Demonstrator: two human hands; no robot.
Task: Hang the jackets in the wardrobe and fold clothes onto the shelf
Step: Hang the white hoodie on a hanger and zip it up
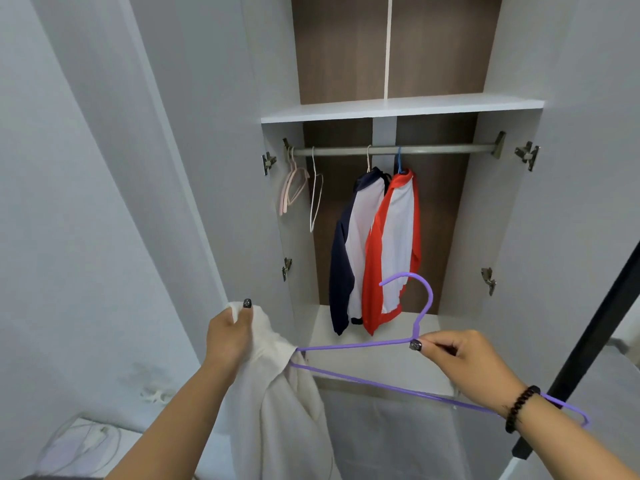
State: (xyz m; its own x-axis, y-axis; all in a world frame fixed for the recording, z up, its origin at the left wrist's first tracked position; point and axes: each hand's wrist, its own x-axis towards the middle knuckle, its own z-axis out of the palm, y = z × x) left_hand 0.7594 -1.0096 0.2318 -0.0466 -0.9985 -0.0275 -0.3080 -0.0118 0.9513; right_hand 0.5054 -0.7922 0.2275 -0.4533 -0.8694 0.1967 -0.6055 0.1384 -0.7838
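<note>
My left grip [230, 336] was closed on the shoulder of the white jacket [277, 403], held up in front of the open wardrobe [485, 209], and my right grip [464, 358] pinched the purple hanger [360, 345] at its neck, one end already inside the garment. To do this step well, I judged the free end should go into the other shoulder before lifting. The rail [433, 149] had room right of the red jacket [391, 251].

You face pale grey walls [69, 202] under soft, even light. Low at your left, a white surface [114, 441] carries coiled white cables [83, 441]. At your right, a black slanted bar [585, 348] crosses.
</note>
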